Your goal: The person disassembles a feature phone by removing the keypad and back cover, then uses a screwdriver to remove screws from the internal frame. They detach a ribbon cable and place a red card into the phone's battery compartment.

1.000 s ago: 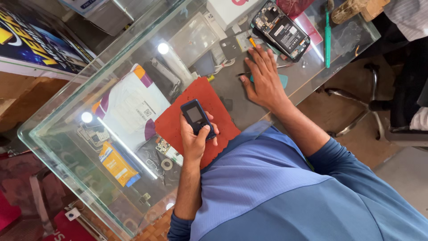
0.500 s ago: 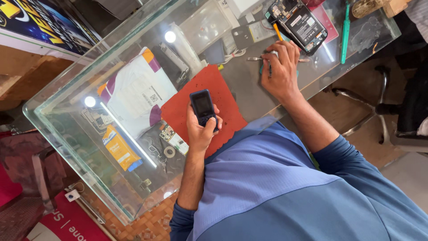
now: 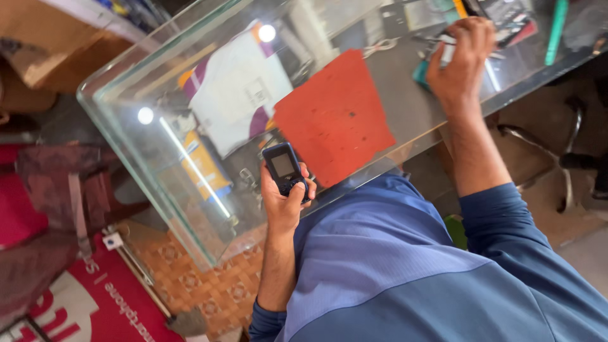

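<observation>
The left hand (image 3: 283, 206) grips a small dark keypad phone (image 3: 285, 170), its long axis toward twelve o'clock. At two o'clock, the right hand (image 3: 459, 60) closes on small tools (image 3: 443, 45), beyond the red square mat (image 3: 335, 117).

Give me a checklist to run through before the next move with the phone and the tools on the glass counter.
1. Left hand grips the phone: ok, fingers wrapped round its lower half.
2. Phone screen faces up: ok, dark.
3. Red mat bare for work: ok, nothing lies on it.
4. Right hand has a tool: cannot tell, it is closed over small tools at the counter's far side.
5. Green tool within reach: ok, it lies just beyond the right hand.
6. Phone is over the counter: ok, near its front edge.
</observation>
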